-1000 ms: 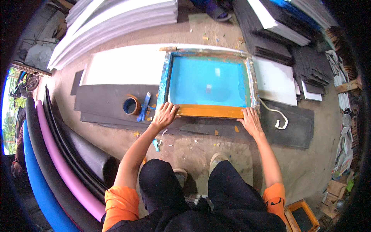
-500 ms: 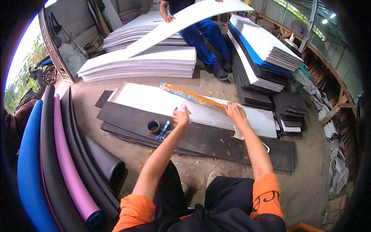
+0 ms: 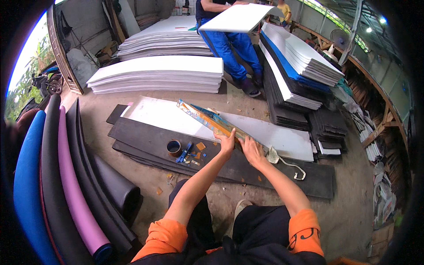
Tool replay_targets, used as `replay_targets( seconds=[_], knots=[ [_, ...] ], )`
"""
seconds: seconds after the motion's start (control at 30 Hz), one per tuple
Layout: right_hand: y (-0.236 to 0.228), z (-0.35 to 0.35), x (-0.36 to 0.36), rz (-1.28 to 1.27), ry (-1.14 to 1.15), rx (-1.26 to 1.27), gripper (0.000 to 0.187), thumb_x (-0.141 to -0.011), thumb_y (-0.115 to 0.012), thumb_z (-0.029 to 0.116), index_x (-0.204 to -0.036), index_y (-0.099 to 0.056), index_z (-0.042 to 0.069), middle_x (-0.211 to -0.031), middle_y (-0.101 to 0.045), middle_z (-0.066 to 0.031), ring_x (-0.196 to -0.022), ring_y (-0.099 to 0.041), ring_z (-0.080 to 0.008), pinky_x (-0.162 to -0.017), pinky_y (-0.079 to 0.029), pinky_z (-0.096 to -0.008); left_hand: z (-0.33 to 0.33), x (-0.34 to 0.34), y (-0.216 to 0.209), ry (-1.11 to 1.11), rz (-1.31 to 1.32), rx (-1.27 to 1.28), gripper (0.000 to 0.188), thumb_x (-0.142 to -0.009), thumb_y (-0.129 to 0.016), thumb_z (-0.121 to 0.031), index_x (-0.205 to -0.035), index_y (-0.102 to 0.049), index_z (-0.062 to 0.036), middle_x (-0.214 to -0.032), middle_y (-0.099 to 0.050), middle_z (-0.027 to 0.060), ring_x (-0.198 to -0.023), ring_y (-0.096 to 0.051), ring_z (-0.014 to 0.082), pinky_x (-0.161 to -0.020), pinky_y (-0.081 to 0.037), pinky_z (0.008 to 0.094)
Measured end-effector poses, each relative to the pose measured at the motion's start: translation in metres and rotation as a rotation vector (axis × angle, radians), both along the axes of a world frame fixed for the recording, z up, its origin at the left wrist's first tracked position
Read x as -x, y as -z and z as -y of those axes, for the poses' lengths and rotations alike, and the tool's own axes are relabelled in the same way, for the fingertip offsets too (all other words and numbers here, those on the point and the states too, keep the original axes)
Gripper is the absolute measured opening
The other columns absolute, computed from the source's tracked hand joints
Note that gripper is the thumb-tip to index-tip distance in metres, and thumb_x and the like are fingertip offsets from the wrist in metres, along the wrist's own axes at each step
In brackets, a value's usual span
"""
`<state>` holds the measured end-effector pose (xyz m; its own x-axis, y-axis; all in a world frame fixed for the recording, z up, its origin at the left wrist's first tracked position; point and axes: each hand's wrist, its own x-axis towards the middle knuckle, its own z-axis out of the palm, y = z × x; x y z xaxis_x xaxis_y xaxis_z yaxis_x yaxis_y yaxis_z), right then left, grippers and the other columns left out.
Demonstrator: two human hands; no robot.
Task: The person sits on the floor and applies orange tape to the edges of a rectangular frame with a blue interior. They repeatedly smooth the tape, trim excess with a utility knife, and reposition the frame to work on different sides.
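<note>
Frame (image 3: pixel 198 115), smeared with orange and blue paint, is tilted almost edge-on in the head view, above a white sheet (image 3: pixel 161 111). I cannot tell whether its lower edge touches that sheet. The left hand (image 3: pixel 226 144) is closed round the near rim, thumb uppermost. Just beside it, the right hand (image 3: pixel 252 151) pinches the same rim towards the frame's right end; the fingertips underneath are hidden. Two hands on one rim probably keep the frame from swinging, and leave its other sides untouched.

The white sheet lies across black sheets (image 3: pixel 143 136) on the floor, which likely give it a flat, cleaner bed. A brown cup (image 3: pixel 174 149) and a blue tool (image 3: pixel 184 153) sit on the black, nearer the left hand, presumably within reach yet off the white surface. Orange scraps (image 3: pixel 201 146) lie around them. Near the right hand, a pale cord (image 3: pixel 302 173) trails over the black.

Beyond, a co-worker (image 3: pixel 232 46) holds another white panel (image 3: pixel 238 18) between stacked sheets. Foam rolls (image 3: pixel 78 190) lean together at the left, apparently to leave the floor free.
</note>
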<state>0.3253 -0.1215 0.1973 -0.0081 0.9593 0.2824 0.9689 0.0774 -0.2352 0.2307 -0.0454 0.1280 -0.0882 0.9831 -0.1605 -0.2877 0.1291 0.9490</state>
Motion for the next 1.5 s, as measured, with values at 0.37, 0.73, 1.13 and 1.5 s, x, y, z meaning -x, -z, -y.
replay_targets(
  seconds=[0.37, 0.73, 1.13, 1.5],
  knots=[
    [-0.008, 0.009, -0.007, -0.340, -0.250, 0.171, 0.042, -0.095, -0.041, 0.036, -0.106, -0.051, -0.003, -0.096, -0.058, -0.0252, -0.084, -0.058, -0.0422, -0.074, -0.047, -0.0477, 0.006, 0.024, -0.005, -0.067, -0.129, -0.122, 0.077, -0.081, -0.065, -0.020, -0.130, -0.010, 0.0013, -0.110, -0.044, 0.0193, -0.099, -0.051, 0.0256, -0.082, -0.045, 0.0348],
    [-0.021, 0.001, -0.120, -0.125, 0.398, 0.129, 0.076, -0.081, -0.062, 0.047, -0.134, -0.033, 0.000, -0.129, -0.036, -0.0300, -0.118, -0.041, -0.0416, -0.097, -0.037, -0.0451, 0.009, 0.147, -0.068, 0.311, 0.175, -0.247, 0.044, -0.083, -0.052, -0.024, -0.123, -0.036, -0.0107, -0.102, -0.050, 0.0089, -0.089, -0.055, 0.0190, -0.074, -0.049, 0.0348],
    [0.073, -0.008, -0.162, -0.271, 0.529, 0.069, 0.043, -0.080, -0.065, 0.025, -0.105, -0.053, -0.007, -0.088, -0.062, -0.0288, -0.086, -0.061, -0.0433, -0.074, -0.049, -0.0475, -0.028, 0.127, 0.014, 0.450, -0.320, 0.066, 0.040, -0.082, -0.064, -0.025, -0.111, -0.048, -0.0036, -0.098, -0.055, 0.0080, -0.087, -0.055, 0.0161, -0.073, -0.047, 0.0304],
    [0.176, -0.015, -0.172, -0.298, 0.584, 0.109, 0.046, -0.076, -0.070, 0.031, -0.095, -0.055, -0.007, -0.079, -0.061, -0.0292, -0.080, -0.060, -0.0441, -0.065, -0.048, -0.0462, -0.052, 0.089, 0.149, 0.344, -0.703, 0.046, 0.066, -0.072, -0.062, -0.006, -0.129, -0.029, 0.0011, -0.110, -0.053, 0.0253, -0.106, -0.053, 0.0361, -0.091, -0.043, 0.0420]
  ],
)
